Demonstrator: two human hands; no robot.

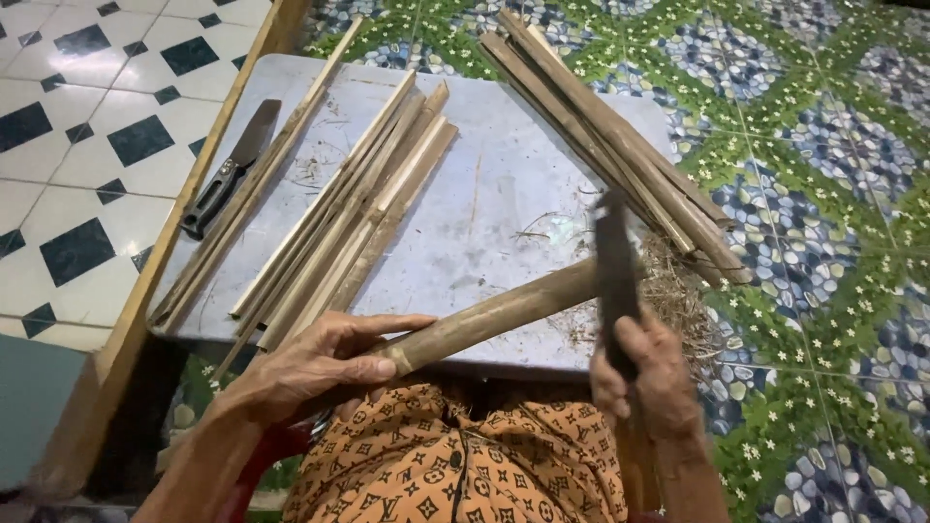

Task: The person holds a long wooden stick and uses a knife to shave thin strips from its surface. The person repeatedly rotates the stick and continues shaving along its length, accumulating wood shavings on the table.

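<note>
At the near edge of the grey desk (504, 184), the left hand (320, 363) grips a bamboo stalk (484, 320); the right hand (649, 373) clenches a cleaver (613, 261) at its far end, mid-splitting; the blade needs centring.

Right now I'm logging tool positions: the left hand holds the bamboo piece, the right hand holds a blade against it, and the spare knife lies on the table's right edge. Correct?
One detail is wrong. The spare knife lies near the table's left edge, not the right, as the head view shows. The left hand does hold the bamboo piece, and the right hand holds a blade against it.
</note>
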